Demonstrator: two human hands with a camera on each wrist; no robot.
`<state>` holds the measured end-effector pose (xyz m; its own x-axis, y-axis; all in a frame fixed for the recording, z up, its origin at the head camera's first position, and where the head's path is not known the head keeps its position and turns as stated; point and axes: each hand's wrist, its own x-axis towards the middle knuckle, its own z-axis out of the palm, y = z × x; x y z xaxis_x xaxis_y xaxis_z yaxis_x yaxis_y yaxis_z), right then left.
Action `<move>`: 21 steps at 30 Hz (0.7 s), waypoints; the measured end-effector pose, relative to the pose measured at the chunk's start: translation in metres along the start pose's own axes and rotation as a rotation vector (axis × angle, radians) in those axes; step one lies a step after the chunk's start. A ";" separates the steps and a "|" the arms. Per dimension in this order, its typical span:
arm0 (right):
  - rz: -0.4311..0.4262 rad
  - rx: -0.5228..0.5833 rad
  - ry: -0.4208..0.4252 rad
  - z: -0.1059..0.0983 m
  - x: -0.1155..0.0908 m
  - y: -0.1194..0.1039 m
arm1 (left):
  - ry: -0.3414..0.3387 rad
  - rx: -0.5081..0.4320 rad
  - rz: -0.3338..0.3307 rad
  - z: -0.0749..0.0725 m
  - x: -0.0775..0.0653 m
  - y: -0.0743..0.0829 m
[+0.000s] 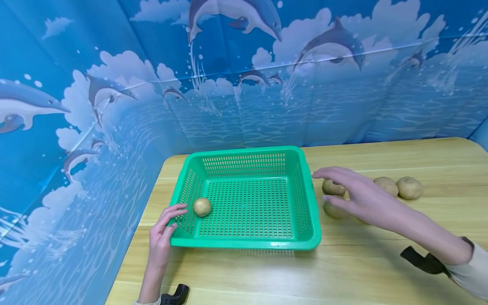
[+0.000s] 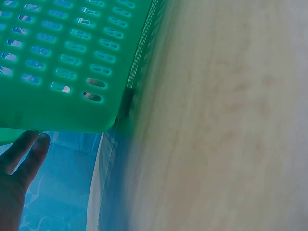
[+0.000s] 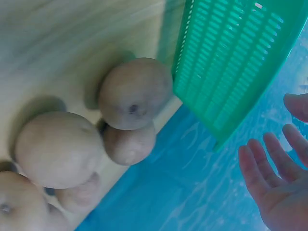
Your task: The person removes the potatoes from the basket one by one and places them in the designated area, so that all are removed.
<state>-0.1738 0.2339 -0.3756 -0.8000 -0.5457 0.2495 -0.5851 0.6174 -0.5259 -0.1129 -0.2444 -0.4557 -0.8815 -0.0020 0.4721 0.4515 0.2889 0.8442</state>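
Observation:
In the head view, a green plastic basket [image 1: 244,244] with slotted walls stands on the table. One round tan potato [image 1: 202,207] lies inside it near the left wall. My left hand [image 1: 162,232] grips the basket's rim at the front left corner, fingers over the edge; the left wrist view shows two of its fingers [image 2: 36,154] by the basket's underside corner. To the right of the basket, my right hand [image 1: 360,197] hovers with fingers spread, holding nothing. Below and beside it lie several more potatoes [image 1: 409,187], larger in the right wrist view as tan potatoes [image 3: 137,94] with dark spots.
The light wooden table [image 1: 267,275] runs under everything. A blue curtain [image 1: 244,114] printed with dolphins and clouds hangs behind the table and along its left side. Black straps with mounts [image 1: 425,259] sit on both wrists.

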 end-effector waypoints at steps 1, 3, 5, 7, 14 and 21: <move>-0.001 -0.002 -0.011 0.000 0.002 -0.002 | -0.001 -0.002 -0.002 0.000 0.000 0.000; -0.011 -0.014 -0.034 -0.001 0.007 -0.005 | 0.000 -0.009 -0.009 0.000 0.000 0.000; -0.024 -0.019 -0.054 -0.002 0.012 -0.008 | 0.001 -0.012 -0.014 0.000 0.000 0.000; -0.034 -0.031 -0.073 -0.003 0.016 -0.012 | 0.004 -0.012 -0.016 0.000 0.000 0.001; -0.067 -0.034 -0.105 0.000 0.032 -0.022 | 0.007 -0.017 -0.015 0.002 0.000 0.003; -0.113 -0.008 -0.168 0.007 0.048 -0.027 | 0.006 -0.011 -0.005 0.001 0.001 0.003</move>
<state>-0.1950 0.1872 -0.3554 -0.6958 -0.6986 0.1669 -0.6717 0.5505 -0.4958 -0.1129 -0.2422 -0.4535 -0.8828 -0.0087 0.4696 0.4490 0.2780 0.8492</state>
